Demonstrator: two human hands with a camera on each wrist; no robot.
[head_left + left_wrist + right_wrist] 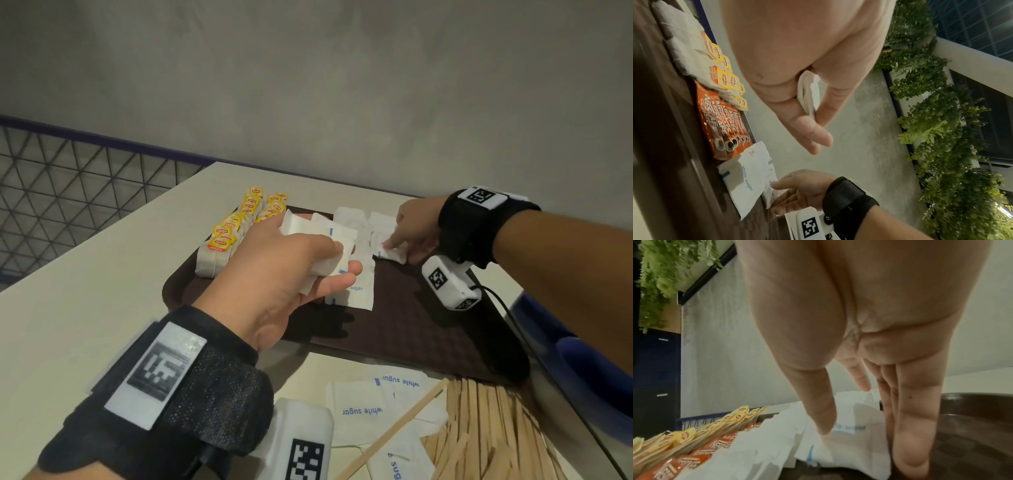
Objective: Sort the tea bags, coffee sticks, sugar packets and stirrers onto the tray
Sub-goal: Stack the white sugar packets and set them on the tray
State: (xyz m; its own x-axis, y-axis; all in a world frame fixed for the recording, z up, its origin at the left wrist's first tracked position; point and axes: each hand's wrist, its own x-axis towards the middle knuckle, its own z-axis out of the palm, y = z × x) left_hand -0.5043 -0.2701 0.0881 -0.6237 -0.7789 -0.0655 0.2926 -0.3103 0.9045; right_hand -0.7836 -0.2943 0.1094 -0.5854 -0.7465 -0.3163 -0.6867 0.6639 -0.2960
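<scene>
The left hand (274, 274) hovers over the middle of the brown tray (404, 329), fingers and thumb curled round a small bundle of white sugar packets (318, 240). At about two o'clock from it the right hand (416, 229) reaches down with fingers nearly straight, fingertips (388, 244) pressing on a pile of sugar packets (380, 226) lying on the tray. One packet marked "sugar" (356, 291) lies flat just under the left hand. At ten o'clock, rows of yellow-tagged tea bags (236, 233) stand along the tray's far left edge; the left wrist view shows orange coffee sticks (719, 123) lying between the tea bags and the sugar. At six o'clock, off the tray on the pale table (85, 274), lie loose sugar packets (363, 407) and a heap of wooden stirrers (486, 428).
</scene>
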